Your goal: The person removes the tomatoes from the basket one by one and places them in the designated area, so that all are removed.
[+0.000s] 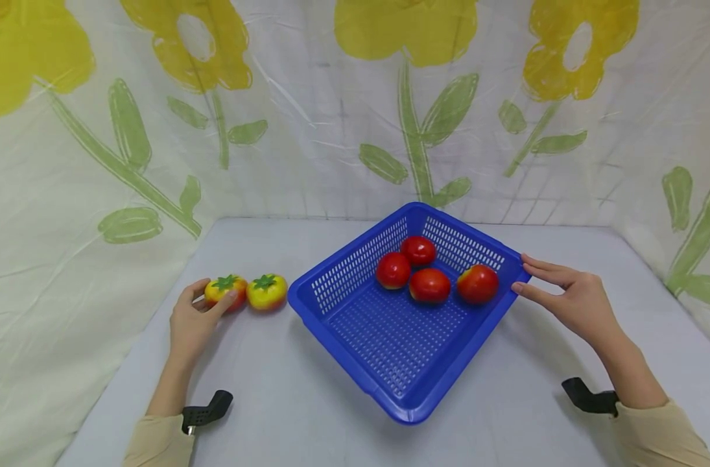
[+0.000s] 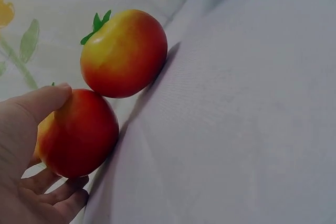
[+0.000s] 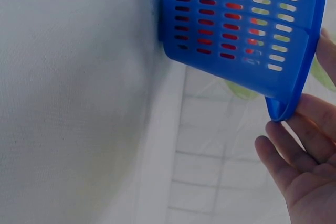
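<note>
Grips the outer tomato at the surface between left hand thumb and fingers. Pinches the basket by its right corner with the right hand. Runs rightward from left grip to basket, past a second tomato touching the held one. Shows four red tomatoes inside from the head; gives only red patches through slots from the right wrist.

Booth-like setting, with flower-printed sheeting round a pale table
</note>
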Demonstrator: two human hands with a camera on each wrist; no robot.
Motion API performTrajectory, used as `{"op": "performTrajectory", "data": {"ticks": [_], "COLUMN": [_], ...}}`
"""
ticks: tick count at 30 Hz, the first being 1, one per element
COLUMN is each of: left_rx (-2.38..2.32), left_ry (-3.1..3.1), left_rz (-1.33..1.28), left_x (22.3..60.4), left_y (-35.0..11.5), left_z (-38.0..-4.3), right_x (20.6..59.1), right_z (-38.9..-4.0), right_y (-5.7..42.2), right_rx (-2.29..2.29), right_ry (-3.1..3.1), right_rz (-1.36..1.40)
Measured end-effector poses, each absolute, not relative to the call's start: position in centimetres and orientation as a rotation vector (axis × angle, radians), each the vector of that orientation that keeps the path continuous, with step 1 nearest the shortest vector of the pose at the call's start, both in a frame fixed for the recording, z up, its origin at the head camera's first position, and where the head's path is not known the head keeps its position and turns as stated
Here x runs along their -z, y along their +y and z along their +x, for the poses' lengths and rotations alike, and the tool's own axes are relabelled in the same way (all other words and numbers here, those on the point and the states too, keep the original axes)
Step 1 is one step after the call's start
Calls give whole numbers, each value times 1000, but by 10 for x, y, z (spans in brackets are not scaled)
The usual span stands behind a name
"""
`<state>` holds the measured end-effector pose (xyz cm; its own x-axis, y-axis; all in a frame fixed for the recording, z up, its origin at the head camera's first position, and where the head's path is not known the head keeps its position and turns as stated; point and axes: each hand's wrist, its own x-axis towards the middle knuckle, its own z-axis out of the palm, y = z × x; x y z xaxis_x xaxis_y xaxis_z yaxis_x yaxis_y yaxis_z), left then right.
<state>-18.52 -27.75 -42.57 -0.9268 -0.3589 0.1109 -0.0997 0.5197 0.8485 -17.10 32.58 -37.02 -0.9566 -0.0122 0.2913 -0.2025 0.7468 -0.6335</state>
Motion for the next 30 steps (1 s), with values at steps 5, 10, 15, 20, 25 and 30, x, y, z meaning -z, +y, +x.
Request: {"op": "performTrajectory", "data": {"ticks": [5, 10, 15, 20, 25, 30], "left_rx": [1391, 1378, 1371, 1360, 1357, 1365], "left_ry": [-2497, -2520, -2521, -2521, -2524, -2523], "left_rz": [379, 380, 380, 365, 356, 361], "left_x": [425, 425, 426, 426, 426, 426], "left_y": [-277, -276, -276, -275, -275, -275], "left_z": [-186, -185, -185, -185, -185, -185], "right_x": [371, 372, 373, 373, 373, 373], "right_z": [-171, -171, -171, -171, -171, -171], "right_y": [326, 326, 326, 326, 325, 326], "right_rx": [-1010, -1011, -1011, -1010, -1004, -1008], "right_ry": [-2672, -2677, -2669, -2666, -2667, -2663], "right_rz": [168, 173, 183, 184, 189, 190]}}
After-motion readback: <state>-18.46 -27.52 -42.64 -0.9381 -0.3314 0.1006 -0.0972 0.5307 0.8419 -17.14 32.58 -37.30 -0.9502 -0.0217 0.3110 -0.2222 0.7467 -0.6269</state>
